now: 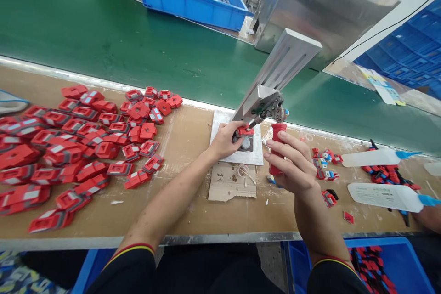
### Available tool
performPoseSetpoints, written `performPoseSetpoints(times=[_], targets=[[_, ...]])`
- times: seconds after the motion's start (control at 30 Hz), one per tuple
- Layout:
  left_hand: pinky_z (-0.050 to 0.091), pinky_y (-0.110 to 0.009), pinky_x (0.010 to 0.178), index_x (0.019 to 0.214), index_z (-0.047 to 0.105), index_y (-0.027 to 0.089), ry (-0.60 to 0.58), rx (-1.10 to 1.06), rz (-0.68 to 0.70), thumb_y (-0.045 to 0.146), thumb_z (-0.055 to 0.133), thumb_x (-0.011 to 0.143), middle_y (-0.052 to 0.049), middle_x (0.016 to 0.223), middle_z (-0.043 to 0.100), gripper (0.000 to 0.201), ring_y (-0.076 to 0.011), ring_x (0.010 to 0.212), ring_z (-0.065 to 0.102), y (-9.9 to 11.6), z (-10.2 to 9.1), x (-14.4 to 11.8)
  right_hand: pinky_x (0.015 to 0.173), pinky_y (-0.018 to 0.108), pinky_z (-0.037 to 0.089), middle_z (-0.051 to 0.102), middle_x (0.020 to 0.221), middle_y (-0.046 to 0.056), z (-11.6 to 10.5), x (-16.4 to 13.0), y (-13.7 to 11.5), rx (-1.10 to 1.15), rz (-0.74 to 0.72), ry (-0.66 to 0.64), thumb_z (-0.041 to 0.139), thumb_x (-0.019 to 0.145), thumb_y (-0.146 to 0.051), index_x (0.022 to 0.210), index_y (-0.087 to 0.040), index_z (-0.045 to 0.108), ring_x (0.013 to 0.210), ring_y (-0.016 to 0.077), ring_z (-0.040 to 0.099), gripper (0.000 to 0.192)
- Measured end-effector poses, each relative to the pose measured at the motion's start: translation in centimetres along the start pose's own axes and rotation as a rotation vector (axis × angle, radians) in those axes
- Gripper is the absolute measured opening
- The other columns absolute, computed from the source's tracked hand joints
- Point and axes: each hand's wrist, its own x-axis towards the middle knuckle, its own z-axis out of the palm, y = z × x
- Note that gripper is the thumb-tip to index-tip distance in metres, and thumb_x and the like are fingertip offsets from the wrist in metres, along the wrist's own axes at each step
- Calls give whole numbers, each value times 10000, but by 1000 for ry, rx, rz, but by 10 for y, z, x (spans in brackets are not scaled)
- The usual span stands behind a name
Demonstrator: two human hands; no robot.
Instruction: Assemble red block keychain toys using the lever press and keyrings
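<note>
My left hand [227, 140] pinches a small red plastic part [245, 131] under the plunger of a metal toggle clamp press [268, 101]. The press stands on a pale metal base plate [220, 121] with a tall slotted upright behind it. Wrapped around the red lever handle [276, 147] of the press are the fingers of my right hand [292, 161]. The handle hangs downward toward me. My left fingers hide much of the part, and I cannot tell whether the plunger tip presses on it.
Many red plastic parts [82, 142] lie heaped on the left of the workbench. Two white squeeze bottles [382, 196] and several red-and-blue pieces [327, 174] lie at right. A green conveyor belt [103, 41] runs behind; a blue crate [193, 2] stands beyond it. A co-worker's arm [429, 217] shows at far right.
</note>
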Motion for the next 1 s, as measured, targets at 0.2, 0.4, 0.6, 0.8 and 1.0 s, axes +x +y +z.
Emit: performPoseSetpoints(times=[0.2,0.4,0.6,0.8,1.0], targets=[[524,-388,986,1275,619,220,0,8,-9,59,733,820,-58,1199,802,496,-228,1083,761,0,1,0,984,384,652,824,1196,33,4,0,-1,6,17,-21,605,1002,-137,1180,-274,755,1295,236,713,270],[530,-399,996,1284,624,220,-22,0,-19,84,729,838,-61,1194,795,478,-235,1080,759,1,0,0,1084,480,615,763,1316,91,5,-19,-8,225,152,-32,550,974,-103,1323,-245,696,1430,281,619,404],[534,-403,987,1265,635,227,-11,-12,-48,72,743,827,-57,1178,801,477,-229,1076,750,5,-2,0,749,351,626,694,1197,91,3,-9,-18,620,782,163,650,930,-613,1262,-279,593,1067,239,717,475],[537,-407,1004,1259,647,229,-16,-36,-70,89,755,845,-57,1175,801,450,-231,1099,745,6,-2,-1,526,266,429,616,737,-30,16,-1,-21,915,1089,-352,649,941,-490,976,-229,585,568,114,505,271],[541,-400,995,1250,649,219,-24,-38,-66,113,748,854,-59,1171,806,422,-225,1077,761,3,-3,-1,622,301,423,546,689,-6,49,-18,-10,680,1020,-407,521,1002,-510,712,-237,514,634,153,503,398]])
